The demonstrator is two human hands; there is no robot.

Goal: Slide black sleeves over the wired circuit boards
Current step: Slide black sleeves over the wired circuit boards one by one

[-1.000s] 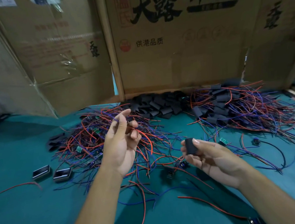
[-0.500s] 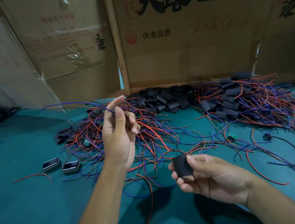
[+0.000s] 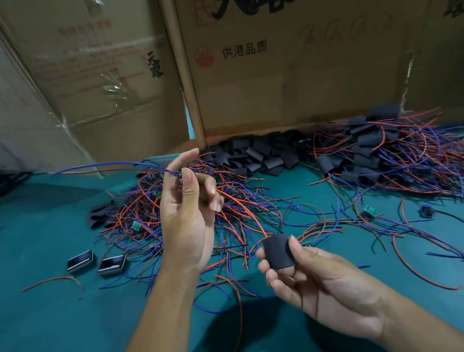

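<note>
My left hand (image 3: 187, 215) is raised above the wire pile and pinches a wired board's blue and red wires (image 3: 114, 166) between thumb and forefinger; the wires trail out to the left, and the board itself is hidden by my fingers. My right hand (image 3: 317, 279) sits lower and nearer, pinching a flat black sleeve (image 3: 278, 250) between thumb and fingers. The two hands are apart. A tangle of unsleeved wired boards (image 3: 215, 215) lies on the green table behind my left hand, with a small green board (image 3: 136, 226) showing.
Loose black sleeves (image 3: 257, 155) are heaped at the back against cardboard boxes (image 3: 286, 82). A heap of sleeved, wired boards (image 3: 390, 157) lies back right. Two small black rectangular parts (image 3: 96, 263) lie left. Another green board (image 3: 370, 211) and stray wires lie right.
My left hand has lifted higher with the wires, which now stretch out leftward. My right hand has come lower and nearer and turned the sleeve so its flat face shows.
</note>
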